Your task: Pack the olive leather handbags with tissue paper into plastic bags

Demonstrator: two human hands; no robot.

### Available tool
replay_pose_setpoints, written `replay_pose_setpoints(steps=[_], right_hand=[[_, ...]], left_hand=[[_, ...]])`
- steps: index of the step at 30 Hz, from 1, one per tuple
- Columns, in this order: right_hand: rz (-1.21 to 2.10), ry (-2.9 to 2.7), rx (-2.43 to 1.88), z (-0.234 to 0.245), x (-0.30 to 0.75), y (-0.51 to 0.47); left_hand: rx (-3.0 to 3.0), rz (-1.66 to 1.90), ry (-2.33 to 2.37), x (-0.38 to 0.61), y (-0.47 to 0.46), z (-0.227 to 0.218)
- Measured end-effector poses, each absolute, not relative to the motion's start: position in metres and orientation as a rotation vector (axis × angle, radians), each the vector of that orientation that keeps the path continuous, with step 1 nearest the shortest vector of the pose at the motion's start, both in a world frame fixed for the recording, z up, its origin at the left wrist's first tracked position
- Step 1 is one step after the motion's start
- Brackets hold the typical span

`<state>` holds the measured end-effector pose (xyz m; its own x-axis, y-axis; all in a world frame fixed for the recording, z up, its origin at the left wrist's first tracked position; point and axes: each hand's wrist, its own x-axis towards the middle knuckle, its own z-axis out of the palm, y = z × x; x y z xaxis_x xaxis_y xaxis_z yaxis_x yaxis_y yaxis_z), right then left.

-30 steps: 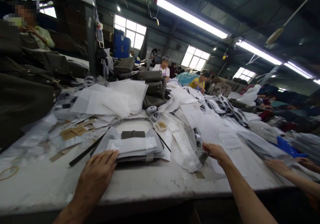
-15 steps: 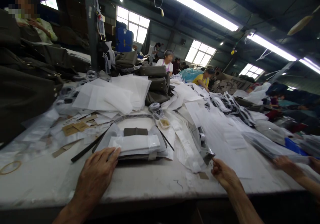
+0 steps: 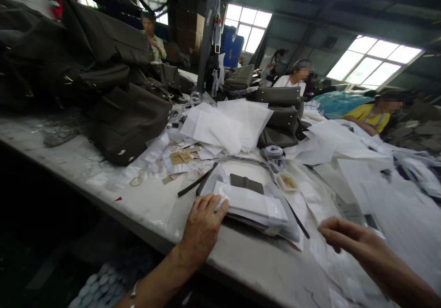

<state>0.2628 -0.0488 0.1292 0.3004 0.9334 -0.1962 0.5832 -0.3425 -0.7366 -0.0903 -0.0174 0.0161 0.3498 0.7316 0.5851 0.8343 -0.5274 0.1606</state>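
Note:
My left hand (image 3: 203,223) lies flat on the white table (image 3: 151,202), its fingertips touching the near left corner of a stack of clear plastic bags (image 3: 255,204). A dark folded piece (image 3: 246,182) rests at the back of that stack. My right hand (image 3: 347,239) hovers over the white sheets to the right of the stack, blurred by motion, its fingers loosely stretched toward the left with nothing visible in them. A thin black strip (image 3: 197,182) lies just left of the stack.
Dark grey bags (image 3: 127,120) are piled at the left, more grey bags (image 3: 280,115) behind a heap of white sheets (image 3: 227,124). A tape roll (image 3: 274,152) and small tray (image 3: 287,182) sit behind the stack. Other people work across the table.
The view has swung left and nearer. My right hand drew back from the bags at the right and now hovers over the sheets. My left hand stays on the stack's corner.

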Motion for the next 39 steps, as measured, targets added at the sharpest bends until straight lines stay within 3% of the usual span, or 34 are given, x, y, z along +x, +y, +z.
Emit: replay_pose_setpoints(steps=[3,7,15,25,28,35,39], right_hand=[[1.239,-1.846,-1.745,0.153,0.163,0.014],[1.341,-2.338,-1.541,0.153,0.078,0.072],[1.031,-2.864,-1.531,0.111,0.042,0.127],[0.447,-3.396,-1.379,0.116,0.019,0.137],[0.271,-3.403,-1.321,0.109,0.027,0.149],[0.45,-2.93,-1.727,0.112,0.055,0.177],[0.567,-2.751,-1.712,0.104,0.071,0.167]], left_hand=[[-2.458,-0.967,-1.433,-0.09,-0.018,0.014],[-2.45,-1.039,-1.45,-0.089,-0.017,0.008],[-2.416,-1.138,-1.458,-0.09,-0.014,0.004],[-2.468,-1.188,-1.482,-0.092,-0.009,0.002],[-2.47,-1.177,-1.488,-0.092,-0.007,0.003],[-2.504,-1.131,-1.477,-0.094,-0.011,0.002],[-2.518,-1.125,-1.464,-0.094,-0.01,0.003]])
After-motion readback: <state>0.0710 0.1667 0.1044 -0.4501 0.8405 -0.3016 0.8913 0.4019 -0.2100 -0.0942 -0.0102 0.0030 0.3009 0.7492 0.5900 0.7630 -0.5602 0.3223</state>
